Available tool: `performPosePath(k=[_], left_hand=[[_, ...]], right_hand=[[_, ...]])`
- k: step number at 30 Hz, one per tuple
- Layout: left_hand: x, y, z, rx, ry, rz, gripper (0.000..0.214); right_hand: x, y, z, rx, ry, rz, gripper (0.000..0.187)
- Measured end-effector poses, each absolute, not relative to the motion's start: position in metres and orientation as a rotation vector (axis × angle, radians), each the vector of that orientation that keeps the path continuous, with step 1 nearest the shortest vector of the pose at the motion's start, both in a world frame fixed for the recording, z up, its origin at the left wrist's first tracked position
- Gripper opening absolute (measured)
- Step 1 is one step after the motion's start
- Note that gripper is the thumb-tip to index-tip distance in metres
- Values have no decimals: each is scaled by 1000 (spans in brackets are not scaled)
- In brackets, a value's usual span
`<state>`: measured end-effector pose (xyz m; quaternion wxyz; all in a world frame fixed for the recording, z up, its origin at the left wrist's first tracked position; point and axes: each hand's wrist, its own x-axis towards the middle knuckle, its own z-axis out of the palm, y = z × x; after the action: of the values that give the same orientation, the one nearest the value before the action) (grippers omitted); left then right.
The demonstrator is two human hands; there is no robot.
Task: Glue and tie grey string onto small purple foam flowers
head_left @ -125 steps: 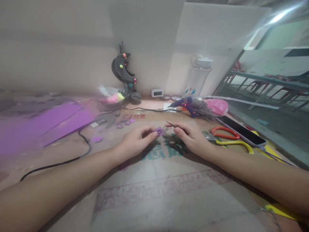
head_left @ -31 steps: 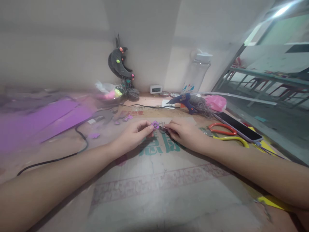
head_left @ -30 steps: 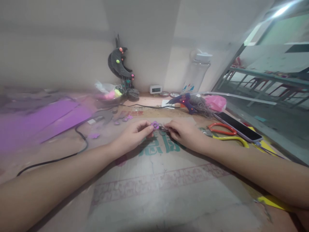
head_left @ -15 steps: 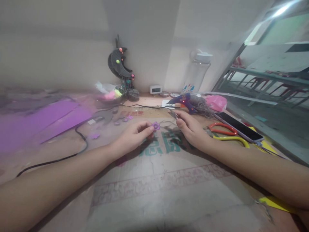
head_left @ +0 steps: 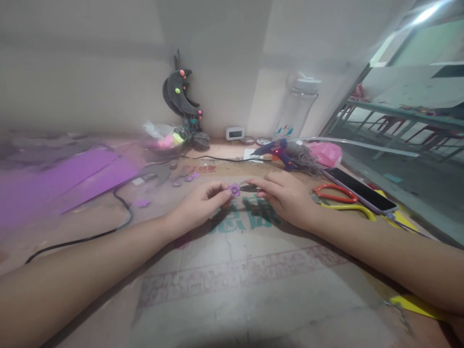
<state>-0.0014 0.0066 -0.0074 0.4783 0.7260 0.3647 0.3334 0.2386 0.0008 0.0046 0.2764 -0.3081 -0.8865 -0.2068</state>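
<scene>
Matt foam flower, thin metal tool, rough printed cardboard, glossy phone, clear plastic bottle

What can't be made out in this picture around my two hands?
Head view, thin dark piece: mostly hidden by the right hand pinching it; too small to identify.
Head view, purple flower piece in the left hand: details too small.
Head view, purple sheets: blurred at the left edge.
Head view, small clock: display too small to read.

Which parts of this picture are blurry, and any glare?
Head view: the left edge smears, softening the purple sheets; glare washes the top right corner; the left hand on the purple flower and right hand on a thin dark piece look sharper.
</scene>
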Motion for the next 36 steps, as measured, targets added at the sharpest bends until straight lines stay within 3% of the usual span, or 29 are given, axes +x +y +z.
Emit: performPosePath(k=[36], left_hand=[[-1,7,-5,1829,928,833,30]], right_hand=[[240,2,4,-816,-2419,-510,33]])
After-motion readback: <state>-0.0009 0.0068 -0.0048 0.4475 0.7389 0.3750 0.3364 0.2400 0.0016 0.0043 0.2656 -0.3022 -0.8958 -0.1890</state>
